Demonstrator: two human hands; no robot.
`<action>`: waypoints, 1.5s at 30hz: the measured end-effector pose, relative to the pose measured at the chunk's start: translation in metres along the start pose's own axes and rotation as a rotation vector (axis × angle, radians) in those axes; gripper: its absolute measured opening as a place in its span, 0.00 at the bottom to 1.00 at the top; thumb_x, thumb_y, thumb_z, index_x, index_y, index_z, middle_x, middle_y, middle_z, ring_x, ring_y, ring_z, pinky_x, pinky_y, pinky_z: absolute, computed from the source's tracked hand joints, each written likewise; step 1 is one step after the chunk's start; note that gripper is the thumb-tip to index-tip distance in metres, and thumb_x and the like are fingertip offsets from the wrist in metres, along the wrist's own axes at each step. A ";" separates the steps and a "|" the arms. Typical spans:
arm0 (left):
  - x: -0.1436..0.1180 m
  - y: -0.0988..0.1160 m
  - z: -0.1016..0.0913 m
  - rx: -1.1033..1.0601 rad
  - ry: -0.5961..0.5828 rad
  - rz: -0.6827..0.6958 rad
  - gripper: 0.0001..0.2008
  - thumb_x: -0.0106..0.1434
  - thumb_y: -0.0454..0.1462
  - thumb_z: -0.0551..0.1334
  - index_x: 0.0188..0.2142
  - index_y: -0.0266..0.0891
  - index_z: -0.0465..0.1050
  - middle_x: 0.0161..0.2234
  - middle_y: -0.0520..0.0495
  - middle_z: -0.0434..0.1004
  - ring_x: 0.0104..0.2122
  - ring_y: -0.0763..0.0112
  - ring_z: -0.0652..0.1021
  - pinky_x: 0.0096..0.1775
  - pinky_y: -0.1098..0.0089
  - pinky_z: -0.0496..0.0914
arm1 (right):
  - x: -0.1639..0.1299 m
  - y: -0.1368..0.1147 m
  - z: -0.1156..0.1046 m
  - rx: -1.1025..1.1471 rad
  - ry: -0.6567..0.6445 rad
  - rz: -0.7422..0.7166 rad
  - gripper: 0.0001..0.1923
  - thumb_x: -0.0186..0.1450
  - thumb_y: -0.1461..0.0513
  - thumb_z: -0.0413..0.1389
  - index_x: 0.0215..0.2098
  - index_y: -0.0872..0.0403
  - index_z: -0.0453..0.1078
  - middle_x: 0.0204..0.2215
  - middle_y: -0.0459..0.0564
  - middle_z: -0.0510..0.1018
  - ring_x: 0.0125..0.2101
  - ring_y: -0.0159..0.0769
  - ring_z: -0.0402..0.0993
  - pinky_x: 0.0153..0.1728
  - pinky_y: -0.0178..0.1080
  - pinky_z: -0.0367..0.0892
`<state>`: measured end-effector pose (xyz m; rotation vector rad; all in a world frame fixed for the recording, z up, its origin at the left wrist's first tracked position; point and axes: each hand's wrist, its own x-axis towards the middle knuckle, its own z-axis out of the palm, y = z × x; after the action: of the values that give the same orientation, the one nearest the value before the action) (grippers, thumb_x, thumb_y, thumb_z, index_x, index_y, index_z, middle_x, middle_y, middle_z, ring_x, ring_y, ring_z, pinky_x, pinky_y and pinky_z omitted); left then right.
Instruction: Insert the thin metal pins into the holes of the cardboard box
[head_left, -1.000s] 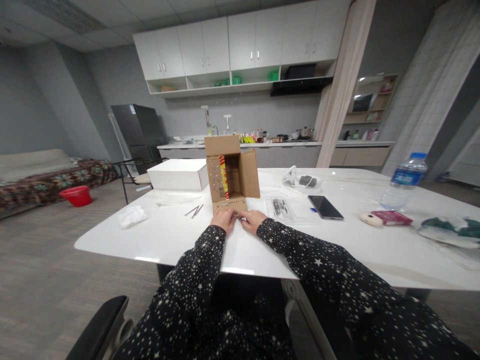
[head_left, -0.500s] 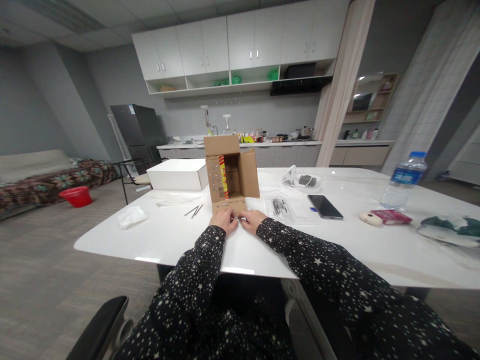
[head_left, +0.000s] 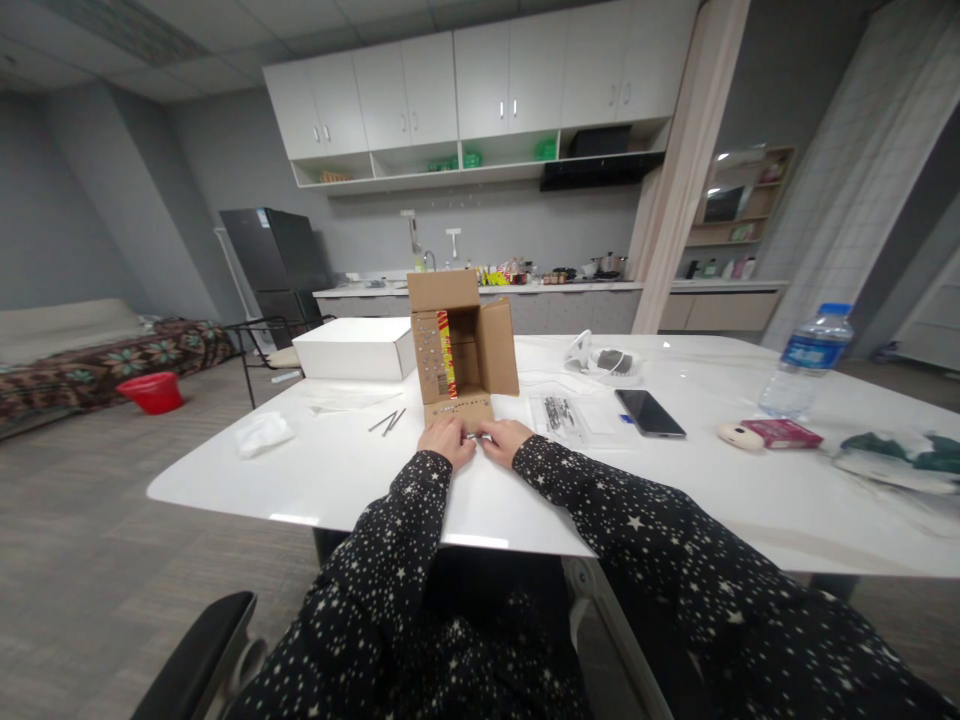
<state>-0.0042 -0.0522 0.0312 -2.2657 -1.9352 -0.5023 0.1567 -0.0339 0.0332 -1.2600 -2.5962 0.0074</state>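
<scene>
Hands (head_left: 476,440) at cardboard box (head_left: 460,345) (open)

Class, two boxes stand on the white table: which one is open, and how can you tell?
The brown cardboard box just beyond both hands is open, its flaps spread. The white box behind it to the left is closed.

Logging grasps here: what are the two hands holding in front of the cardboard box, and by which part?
The left hand and right hand pinch a small metallic piece between their fingertips, one at each end; what it is cannot be told.
</scene>
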 end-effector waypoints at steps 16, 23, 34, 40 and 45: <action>0.000 -0.001 0.005 0.109 -0.006 -0.022 0.15 0.58 0.43 0.54 0.37 0.35 0.72 0.43 0.36 0.76 0.47 0.54 0.73 0.49 0.57 0.64 | 0.002 0.002 0.004 -0.003 0.027 -0.005 0.15 0.65 0.60 0.46 0.47 0.50 0.70 0.38 0.50 0.79 0.38 0.37 0.74 0.38 0.35 0.61; 0.000 0.000 0.005 0.141 -0.020 -0.048 0.19 0.58 0.44 0.52 0.41 0.33 0.72 0.44 0.34 0.76 0.47 0.53 0.73 0.48 0.57 0.64 | 0.001 0.001 0.003 -0.003 0.018 -0.004 0.16 0.65 0.60 0.46 0.47 0.51 0.70 0.40 0.50 0.79 0.39 0.38 0.73 0.39 0.36 0.61; 0.000 0.001 0.004 0.166 -0.041 -0.086 0.19 0.59 0.43 0.51 0.41 0.33 0.73 0.44 0.34 0.76 0.47 0.53 0.74 0.48 0.57 0.64 | 0.001 0.001 0.003 0.000 0.014 0.000 0.16 0.65 0.60 0.47 0.48 0.50 0.70 0.39 0.50 0.79 0.39 0.37 0.74 0.39 0.35 0.61; -0.002 0.003 0.000 0.154 -0.053 -0.106 0.18 0.59 0.43 0.51 0.41 0.34 0.72 0.44 0.35 0.76 0.47 0.53 0.74 0.47 0.57 0.64 | 0.001 0.000 0.001 0.002 0.000 0.006 0.16 0.65 0.60 0.47 0.48 0.50 0.70 0.40 0.50 0.79 0.40 0.37 0.73 0.40 0.35 0.61; -0.002 0.005 -0.004 0.139 -0.047 -0.120 0.17 0.59 0.42 0.51 0.41 0.36 0.71 0.45 0.37 0.76 0.47 0.55 0.74 0.47 0.57 0.65 | 0.000 -0.001 0.000 -0.002 -0.002 0.000 0.15 0.65 0.60 0.46 0.47 0.50 0.70 0.40 0.50 0.79 0.39 0.37 0.74 0.39 0.35 0.61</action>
<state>-0.0002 -0.0565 0.0345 -2.1051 -2.0678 -0.3189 0.1562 -0.0341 0.0336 -1.2618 -2.5987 0.0063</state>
